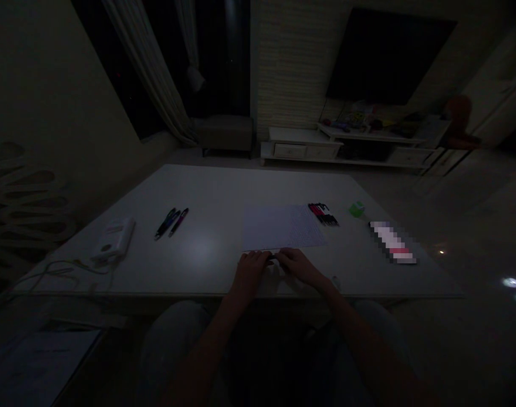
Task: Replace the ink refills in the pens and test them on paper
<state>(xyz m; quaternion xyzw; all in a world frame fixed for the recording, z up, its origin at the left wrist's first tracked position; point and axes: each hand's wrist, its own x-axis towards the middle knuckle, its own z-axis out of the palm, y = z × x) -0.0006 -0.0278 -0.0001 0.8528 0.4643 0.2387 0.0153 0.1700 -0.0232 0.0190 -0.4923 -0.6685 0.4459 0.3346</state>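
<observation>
Both of my hands are near the front edge of the white table, just below a sheet of paper [278, 226] with lines of writing on its right part. A small dark pen part [273, 257] bridges the gap between them. My left hand [253, 265] has its fingers closed around the left end. The fingertips of my right hand [294, 262] pinch the right end. Dim light and the fingers hide most of it. Several black and red pens [323, 215] lie in a row beyond the paper's right corner.
Three pens [172, 223] lie on the left of the table [207, 189]. Further left sits a white box [115, 238] with a cable [66, 263]. On the right are a small green object [356, 209] and a phone [392, 243] with a blurred screen.
</observation>
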